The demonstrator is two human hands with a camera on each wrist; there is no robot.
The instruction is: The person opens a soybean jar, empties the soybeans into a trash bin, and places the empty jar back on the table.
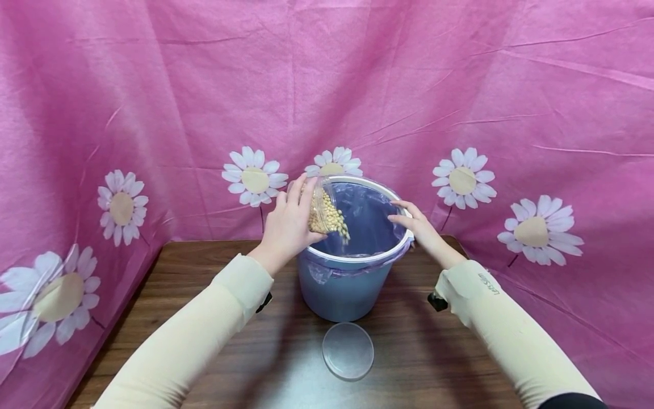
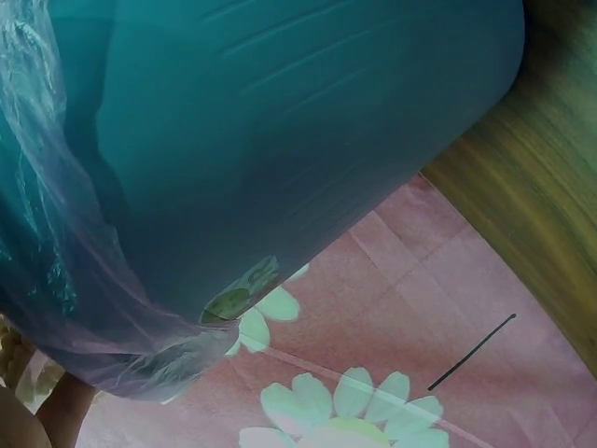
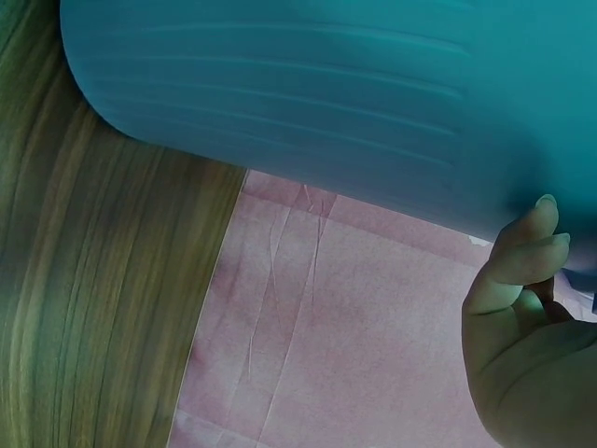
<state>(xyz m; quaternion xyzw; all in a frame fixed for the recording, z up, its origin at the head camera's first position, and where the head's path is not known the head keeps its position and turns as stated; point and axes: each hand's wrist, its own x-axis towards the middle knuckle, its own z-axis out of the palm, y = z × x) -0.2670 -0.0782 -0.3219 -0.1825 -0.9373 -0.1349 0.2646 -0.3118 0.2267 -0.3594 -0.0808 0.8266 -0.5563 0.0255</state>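
A pink cloth [image 1: 409, 85] printed with white daisies hangs behind and around a dark wooden worktop [image 1: 214, 318]. At the middle of the worktop stands a blue bin [image 1: 337, 289] lined with a thin purple bag [image 1: 365, 218] folded over its white rim. The left hand [image 1: 286, 227] holds a clear jar [image 1: 323, 207] tipped over the near-left side of the bin's mouth, its fingers curled round the jar's wall, and pale yellow beans [image 1: 332, 221] are spilling from the jar's opening into the bag. The right hand [image 1: 416, 224] rests on the bin's far-right rim, fingers lying over the edge and gripping it lightly to steady the bin. A round clear lid [image 1: 348, 350] lies flat on the worktop just in front of the bin, apart from both hands. Both arms wear cream sleeves. The left wrist view shows only the bin's outer wall and loose bag plastic [image 2: 84, 280]; the right wrist view shows the bin's wall with the fingers [image 3: 522, 252] of the right hand against it. The likely risk is that the jar's mouth sits close to the rim, so a tilt too steep or a drift outward could send beans over the edge onto the worktop; the loose bag could also slip from the rim if pulled.
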